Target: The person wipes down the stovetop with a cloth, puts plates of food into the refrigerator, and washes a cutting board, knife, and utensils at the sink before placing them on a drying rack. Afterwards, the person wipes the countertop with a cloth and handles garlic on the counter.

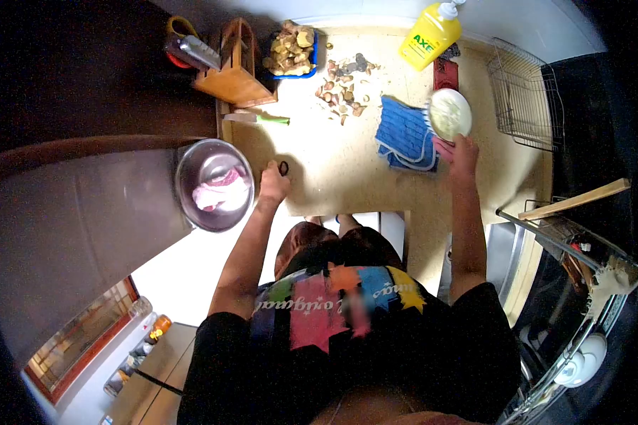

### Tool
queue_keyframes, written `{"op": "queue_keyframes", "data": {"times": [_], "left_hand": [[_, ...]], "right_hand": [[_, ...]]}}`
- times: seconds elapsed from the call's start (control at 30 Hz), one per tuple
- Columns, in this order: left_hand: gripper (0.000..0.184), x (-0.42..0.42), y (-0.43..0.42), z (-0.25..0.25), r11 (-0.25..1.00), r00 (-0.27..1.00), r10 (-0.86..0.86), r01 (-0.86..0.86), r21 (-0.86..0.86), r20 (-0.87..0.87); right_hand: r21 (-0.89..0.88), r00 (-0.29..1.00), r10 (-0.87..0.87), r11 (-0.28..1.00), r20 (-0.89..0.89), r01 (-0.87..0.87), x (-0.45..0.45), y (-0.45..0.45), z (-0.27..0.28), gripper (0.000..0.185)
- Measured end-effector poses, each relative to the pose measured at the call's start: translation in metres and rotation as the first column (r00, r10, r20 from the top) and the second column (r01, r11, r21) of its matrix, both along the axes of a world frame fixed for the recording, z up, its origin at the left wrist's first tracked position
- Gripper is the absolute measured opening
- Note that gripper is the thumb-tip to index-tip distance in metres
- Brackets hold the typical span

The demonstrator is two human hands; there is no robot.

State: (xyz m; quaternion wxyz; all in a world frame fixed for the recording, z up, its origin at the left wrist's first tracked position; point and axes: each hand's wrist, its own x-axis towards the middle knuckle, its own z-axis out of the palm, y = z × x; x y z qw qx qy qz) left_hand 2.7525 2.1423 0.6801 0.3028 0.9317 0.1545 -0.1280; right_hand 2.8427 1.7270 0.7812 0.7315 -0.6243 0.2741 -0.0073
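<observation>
My left hand (274, 182) is closed around the handle of a metal pan (184, 202), and the handle's black looped end sticks out past my fingers. A piece of pink and white raw meat (223, 190) lies in the pan. My right hand (461, 154) grips the near edge of a round white bowl (449, 95). Something pale fills its middle, too unclear to name. Beside and partly under the bowl, a folded blue cloth (402, 131) rests on the counter.
Small brown pieces (344, 95) lie scattered at the back, beside a blue tray (313, 60) of knobbly pieces. A green-handled knife (273, 120) lies near a wooden knife block (237, 71). A yellow AXE bottle (431, 37) and wire rack (521, 95) stand at right.
</observation>
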Motion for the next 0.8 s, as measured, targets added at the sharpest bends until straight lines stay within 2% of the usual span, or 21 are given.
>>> {"op": "queue_keyframes", "data": {"times": [0.03,0.1,0.23,0.27,0.33,0.37,0.4,0.43,0.53,0.63,0.7,0.73,0.77,0.8], "left_hand": [[0.038,0.001,0.001,-0.003,1.000,1.000,0.004,-0.004,-0.001,-0.004],[0.038,0.003,0.003,-0.008,1.000,0.999,-0.006,0.006,0.003,-0.036],[0.038,0.002,0.005,-0.019,0.999,0.997,-0.013,0.010,0.033,0.078],[0.037,0.003,0.010,-0.028,1.000,0.997,-0.023,0.024,-0.012,0.080],[0.038,0.004,0.006,-0.015,1.000,0.999,0.017,-0.018,0.010,0.046],[0.038,0.006,0.001,-0.006,0.999,0.999,0.044,-0.044,0.022,0.014],[0.039,0.006,-0.001,0.002,0.994,0.995,0.096,-0.096,-0.058,-0.014],[0.039,0.007,0.001,-0.002,0.994,0.995,0.097,-0.098,-0.057,-0.013],[0.040,0.007,0.010,-0.035,0.994,0.997,0.069,-0.070,-0.078,-0.018],[0.039,0.000,0.021,-0.097,0.981,0.991,0.120,-0.110,-0.162,0.055],[0.039,0.001,0.029,-0.129,0.968,0.984,0.143,-0.117,-0.221,0.102],[0.039,0.009,0.024,-0.116,0.959,0.979,0.159,-0.122,-0.257,0.127],[0.039,0.009,0.017,-0.103,0.957,0.979,0.155,-0.115,-0.267,0.130],[0.037,0.007,0.004,-0.038,0.980,0.982,0.058,-0.022,-0.198,0.178]], "right_hand": [[-0.001,1.000,0.004,1.000,-0.004,-0.004,-0.005,-0.013,-0.005,0.038],[0.012,0.985,-0.175,0.985,0.008,0.175,-0.012,-0.036,-0.015,0.037],[-0.052,0.982,-0.186,0.981,0.023,0.187,-0.012,-0.069,-0.035,0.036],[-0.075,0.983,-0.181,0.980,0.034,0.183,-0.010,-0.073,-0.040,0.035],[-0.089,0.985,-0.166,0.982,0.044,0.169,-0.006,-0.070,-0.041,0.034],[-0.028,0.972,-0.233,0.972,0.030,0.234,-0.004,-0.070,-0.039,0.034],[0.030,0.954,-0.300,0.954,0.012,0.300,-0.003,-0.068,-0.036,0.034],[0.031,0.954,-0.299,0.954,0.013,0.298,-0.002,-0.069,-0.036,0.034],[-0.015,0.964,-0.264,0.964,0.020,0.264,0.001,-0.078,-0.044,0.033],[0.041,0.965,-0.261,0.965,0.010,0.260,-0.002,-0.086,-0.059,0.035],[-0.240,0.969,-0.149,0.966,-0.196,0.100,-0.013,-0.081,-0.056,0.034],[-0.247,0.969,-0.161,0.963,-0.189,0.112,-0.016,-0.061,-0.046,0.034],[-0.416,0.996,-0.055,0.909,-0.066,0.023,-0.019,-0.033,-0.043,0.033],[-0.579,0.997,0.077,0.814,0.030,-0.045,-0.021,-0.008,-0.038,0.031]]}}
